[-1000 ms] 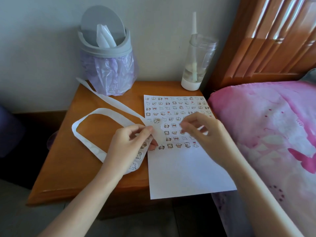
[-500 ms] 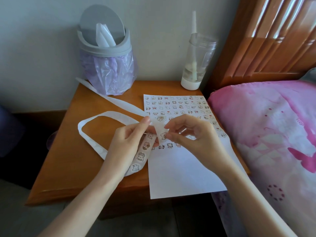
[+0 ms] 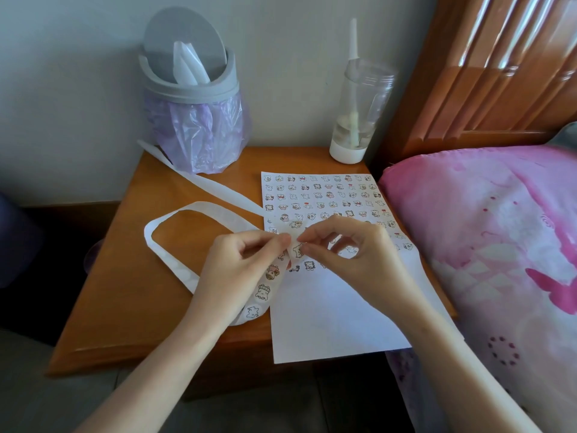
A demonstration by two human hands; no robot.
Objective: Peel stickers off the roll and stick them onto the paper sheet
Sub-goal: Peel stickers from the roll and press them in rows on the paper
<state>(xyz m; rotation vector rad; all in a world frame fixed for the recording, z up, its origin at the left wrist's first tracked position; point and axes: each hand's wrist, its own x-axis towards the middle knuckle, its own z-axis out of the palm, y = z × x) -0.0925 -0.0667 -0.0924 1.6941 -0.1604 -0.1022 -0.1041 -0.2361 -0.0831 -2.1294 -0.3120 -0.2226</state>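
The left hand [image 3: 237, 270] pinches the sticker strip [image 3: 263, 290], and the right hand [image 3: 349, 254] pinches a sticker [image 3: 297, 250] at the strip's raised end, above the paper sheet [image 3: 327, 307], which lies on the wooden nightstand [image 3: 125, 292], its upper half covered with rows of stickers.

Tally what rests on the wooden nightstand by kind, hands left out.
Lidded bins, grey bin with a purple liner: 1
Clear bottles, plastic bottle with a white base: 1
Paper sheets, sticker-covered sheet: 1
Sticker strips, white backing strip: 1
Total: 4
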